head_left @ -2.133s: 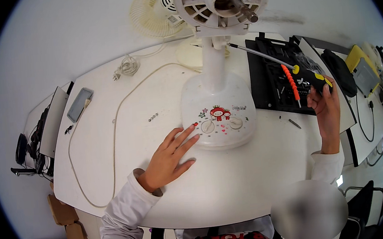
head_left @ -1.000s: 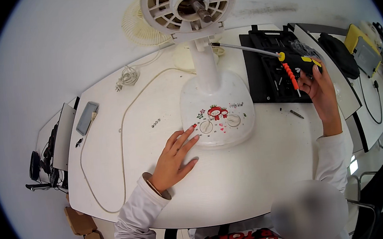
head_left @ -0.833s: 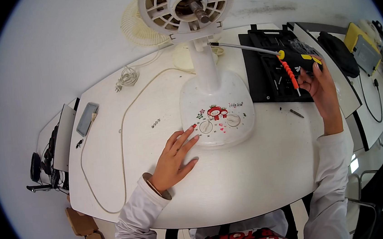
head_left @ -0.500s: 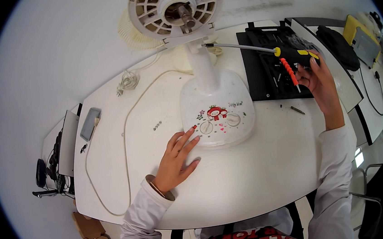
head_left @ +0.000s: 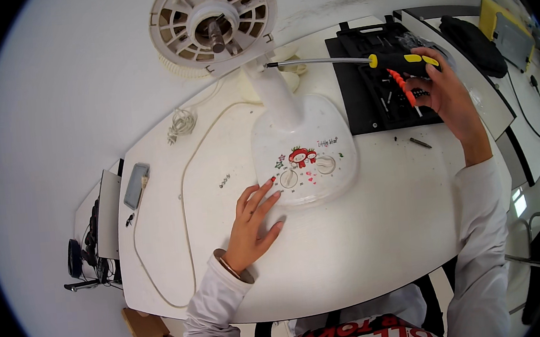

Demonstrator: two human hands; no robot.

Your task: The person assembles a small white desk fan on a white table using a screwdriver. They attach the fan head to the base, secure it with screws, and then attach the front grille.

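In my right hand [head_left: 446,86] is a screwdriver [head_left: 395,62] with a black-and-yellow handle and a long, slightly bowed metal shaft. Its tip meets the neck of a white electric fan [head_left: 273,97] just under the motor housing, though actual contact is hard to judge. Below the handle, by my curled lower fingers, hangs or lies an orange ridged rod [head_left: 400,86]; whether I hold it is unclear. The fan's grille is off, so its slotted motor housing [head_left: 212,26] and shaft show. My left hand [head_left: 253,231] rests with spread fingers, fingertips at the front-left edge of the fan base [head_left: 307,188] near a knob.
Behind my right hand lies an open black tool case [head_left: 358,106]. A small metal bit [head_left: 420,143] is on the table nearby, and several screws [head_left: 225,181] lie left of the base. The power cord [head_left: 184,176] loops leftward past a grey tray [head_left: 137,186].
The whole view has shifted, with the fan head now further left. Both hands keep nearly the same places relative to the fan, and the screwdriver tip stays at its neck.
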